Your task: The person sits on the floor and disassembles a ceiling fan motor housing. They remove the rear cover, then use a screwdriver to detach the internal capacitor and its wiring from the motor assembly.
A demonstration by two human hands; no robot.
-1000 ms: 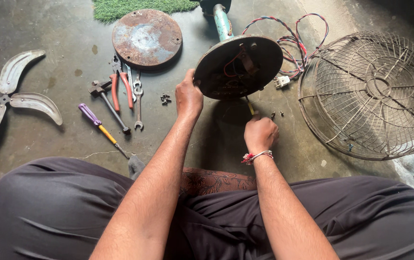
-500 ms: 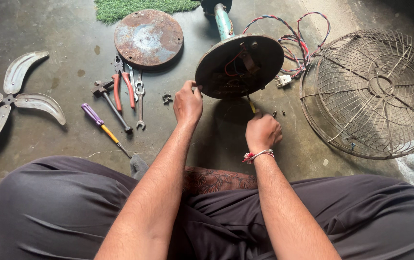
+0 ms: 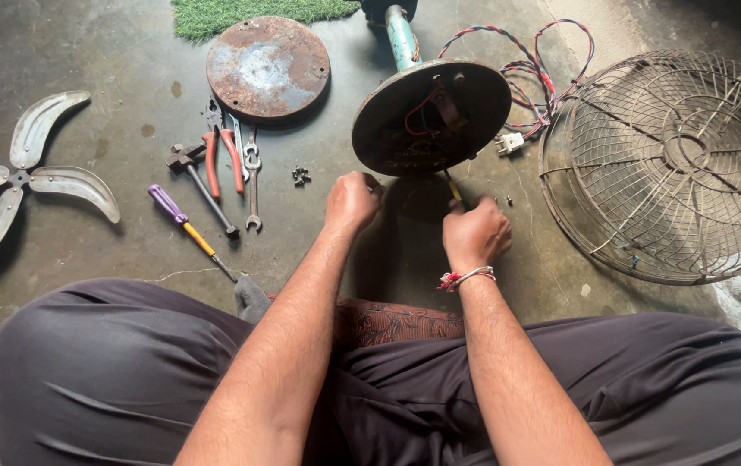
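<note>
A round fan base lies tipped on its side on the concrete floor, its open underside with red wires facing me, a teal stem behind it. My left hand is closed just below the base's lower left rim, and whether it holds anything is hidden. My right hand grips a yellow-shafted screwdriver whose tip points up at the base's lower edge. A red and white thread band circles my right wrist.
A wire fan guard lies at right, twisted cables behind the base. A rusty round plate, pliers, spanner, hammer, purple-handled screwdriver and small screws lie left. Fan blades rest far left.
My left hand has come off the base's rim and dropped slightly below it. My right hand with the screwdriver stays in place.
</note>
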